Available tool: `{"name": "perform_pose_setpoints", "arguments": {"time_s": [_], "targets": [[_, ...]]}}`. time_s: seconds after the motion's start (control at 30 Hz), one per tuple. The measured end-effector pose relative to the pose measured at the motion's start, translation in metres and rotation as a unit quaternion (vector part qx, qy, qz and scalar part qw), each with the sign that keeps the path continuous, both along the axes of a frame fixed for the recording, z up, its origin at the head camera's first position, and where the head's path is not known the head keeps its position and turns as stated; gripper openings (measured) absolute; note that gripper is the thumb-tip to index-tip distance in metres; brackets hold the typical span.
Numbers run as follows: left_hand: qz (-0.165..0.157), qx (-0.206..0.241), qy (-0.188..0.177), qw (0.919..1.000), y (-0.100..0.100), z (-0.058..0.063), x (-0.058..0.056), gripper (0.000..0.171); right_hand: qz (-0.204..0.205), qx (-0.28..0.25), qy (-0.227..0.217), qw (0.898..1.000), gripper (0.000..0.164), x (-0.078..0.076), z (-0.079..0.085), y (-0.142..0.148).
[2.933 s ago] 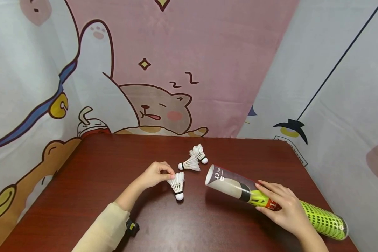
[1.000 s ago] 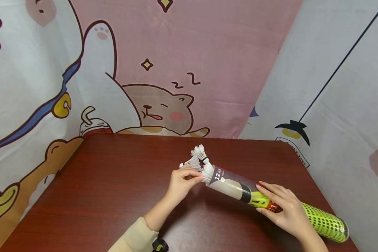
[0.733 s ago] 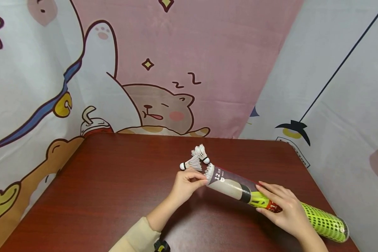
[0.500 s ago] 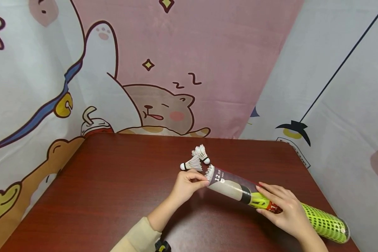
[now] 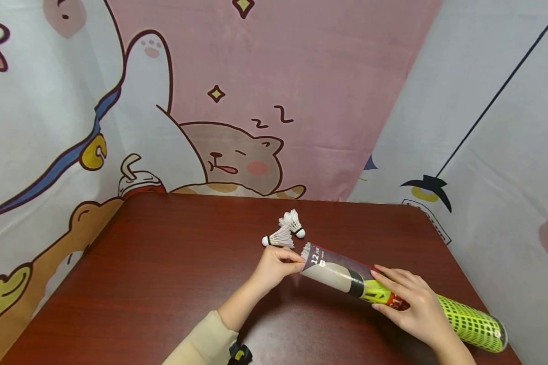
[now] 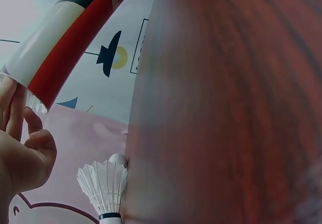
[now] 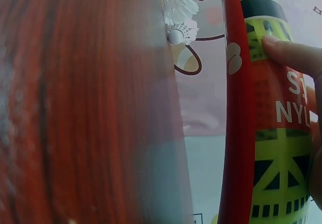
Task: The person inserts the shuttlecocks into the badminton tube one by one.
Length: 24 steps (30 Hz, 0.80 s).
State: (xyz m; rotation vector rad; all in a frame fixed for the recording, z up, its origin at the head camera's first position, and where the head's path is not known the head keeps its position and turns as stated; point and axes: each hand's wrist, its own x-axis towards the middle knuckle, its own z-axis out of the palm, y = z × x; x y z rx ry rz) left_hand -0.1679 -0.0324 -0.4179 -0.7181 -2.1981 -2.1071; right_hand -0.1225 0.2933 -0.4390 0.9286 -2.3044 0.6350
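A shuttlecock tube (image 5: 333, 272) with grey, red and lime-green print lies slanted across the right side, its mouth facing left. My right hand (image 5: 409, 304) grips it around the middle, thumb on the near side. At the mouth, my left hand (image 5: 276, 267) pinches the feathered end of a shuttlecock (image 5: 305, 251). Only this shuttlecock's white feather tips show at the rim; its cork end is hidden inside. In the left wrist view, fingers (image 6: 17, 114) reach right to the tube's rim.
Just beyond my left hand lies a loose shuttlecock (image 5: 280, 237) on its side. More white feathers and a second loose shuttlecock (image 5: 295, 224) sit right behind it. The dark red wooden table (image 5: 173, 253) meets a cartoon-printed cloth (image 5: 329, 101) at its far edge.
My left hand has carried the shuttlecock rightward from the table to the tube's mouth, and it has slid in up to its feather tips. My right hand and the tube stay almost still.
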Motion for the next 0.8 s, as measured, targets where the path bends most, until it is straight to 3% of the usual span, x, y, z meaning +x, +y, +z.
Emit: {"name": "perform_pose_setpoints", "arguments": {"time_s": [0.17, 0.33, 0.63, 0.8], "targets": [[-0.015, 0.001, -0.043, 0.9990, 0.003, -0.002, -0.003, 0.009, 0.002, 0.001, -0.006, 1.000, 0.063, 0.000, -0.001, 0.000], [-0.027, -0.003, -0.052, 0.9983, 0.003, -0.004, -0.004, 0.008, 0.003, 0.003, -0.011, 1.000, 0.065, 0.000, -0.003, -0.001], [-0.101, -0.011, -0.008, 0.9947, -0.008, 0.001, -0.006, 0.010, 0.009, -0.005, -0.007, 1.000, 0.063, 0.000, -0.002, -0.001], [-0.100, -0.028, -0.008, 0.9946, -0.018, 0.003, -0.013, 0.015, 0.008, -0.006, -0.004, 1.000, 0.062, 0.000, 0.000, -0.002]]}}
